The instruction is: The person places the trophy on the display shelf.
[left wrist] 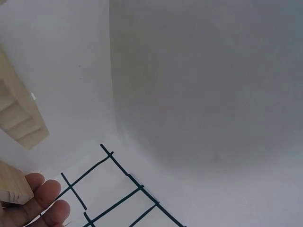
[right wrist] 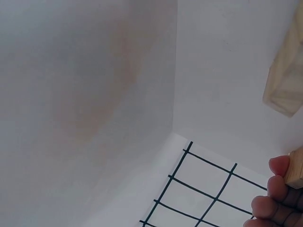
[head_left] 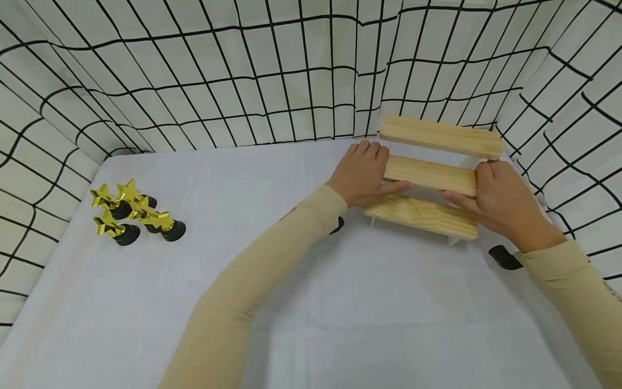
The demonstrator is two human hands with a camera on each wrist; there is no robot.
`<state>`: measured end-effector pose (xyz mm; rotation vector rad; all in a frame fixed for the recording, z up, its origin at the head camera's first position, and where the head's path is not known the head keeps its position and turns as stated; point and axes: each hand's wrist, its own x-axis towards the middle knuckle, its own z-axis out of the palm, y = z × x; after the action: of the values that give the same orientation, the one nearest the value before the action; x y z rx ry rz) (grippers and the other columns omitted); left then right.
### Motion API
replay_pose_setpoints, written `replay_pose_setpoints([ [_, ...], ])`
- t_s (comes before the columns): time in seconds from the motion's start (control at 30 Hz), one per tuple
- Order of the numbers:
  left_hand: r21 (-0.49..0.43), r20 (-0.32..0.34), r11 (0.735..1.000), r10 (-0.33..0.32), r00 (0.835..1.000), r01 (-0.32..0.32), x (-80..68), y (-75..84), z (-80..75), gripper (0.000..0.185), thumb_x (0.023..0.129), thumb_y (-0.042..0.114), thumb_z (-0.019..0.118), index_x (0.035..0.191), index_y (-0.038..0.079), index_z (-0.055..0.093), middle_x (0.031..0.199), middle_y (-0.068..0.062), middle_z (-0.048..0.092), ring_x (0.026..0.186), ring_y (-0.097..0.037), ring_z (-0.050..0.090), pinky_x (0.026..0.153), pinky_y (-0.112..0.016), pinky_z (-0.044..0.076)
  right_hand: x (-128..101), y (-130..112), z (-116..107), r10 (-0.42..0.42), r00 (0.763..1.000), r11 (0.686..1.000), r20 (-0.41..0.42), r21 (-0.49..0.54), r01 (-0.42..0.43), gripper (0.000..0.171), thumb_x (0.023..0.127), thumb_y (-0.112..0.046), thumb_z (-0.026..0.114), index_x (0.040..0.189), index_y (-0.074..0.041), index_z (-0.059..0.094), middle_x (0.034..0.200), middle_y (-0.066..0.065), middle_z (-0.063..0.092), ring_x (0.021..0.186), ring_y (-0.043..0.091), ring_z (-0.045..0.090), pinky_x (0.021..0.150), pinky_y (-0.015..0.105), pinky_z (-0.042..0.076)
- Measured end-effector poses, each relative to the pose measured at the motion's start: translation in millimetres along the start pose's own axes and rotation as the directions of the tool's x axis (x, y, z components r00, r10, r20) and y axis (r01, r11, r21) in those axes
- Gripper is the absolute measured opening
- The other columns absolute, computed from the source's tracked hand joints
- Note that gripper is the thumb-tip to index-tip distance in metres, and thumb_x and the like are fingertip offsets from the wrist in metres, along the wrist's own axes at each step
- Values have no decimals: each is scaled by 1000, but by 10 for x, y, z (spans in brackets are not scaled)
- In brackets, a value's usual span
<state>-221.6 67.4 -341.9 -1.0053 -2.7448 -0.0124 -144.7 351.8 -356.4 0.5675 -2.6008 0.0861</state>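
Left hand (head_left: pixel 363 174): fingers curled round left end of middle wooden board (head_left: pixel 430 174)
Right hand (head_left: pixel 505 201): curled round right end
Board: held between both hands

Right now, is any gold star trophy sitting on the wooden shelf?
No, the gold star trophies are clustered on the white surface at the left of the head view, apart from the wooden shelf.

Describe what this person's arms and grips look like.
The left sleeve and right sleeve are beige, close-fitting and wrist-length, each with dark markings too small to read. A black piece shows beside each wrist. The left grip and right grip are ungloved.
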Motion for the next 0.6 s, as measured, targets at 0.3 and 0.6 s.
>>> replay_pose_setpoints([
  [0.3,28,-75,1000,8,997,-6,-111,-82,-3,80,87,86,51,109,9,64,108,-5,70,98,-22,60,84,-32,51,78,-91,31,34,998,999,47,27,-35,105,87,-93,16,82,7,48,68,15,43,59,31,42,52,43,36],
  [0.6,23,-58,1000,-19,998,20,-208,-177,-5,81,87,87,48,108,10,63,105,-4,69,97,-22,60,82,-31,51,144,-193,55,5,1000,998,30,55,-6,99,90,-90,22,82,6,47,70,14,42,62,31,42,55,42,36],
])
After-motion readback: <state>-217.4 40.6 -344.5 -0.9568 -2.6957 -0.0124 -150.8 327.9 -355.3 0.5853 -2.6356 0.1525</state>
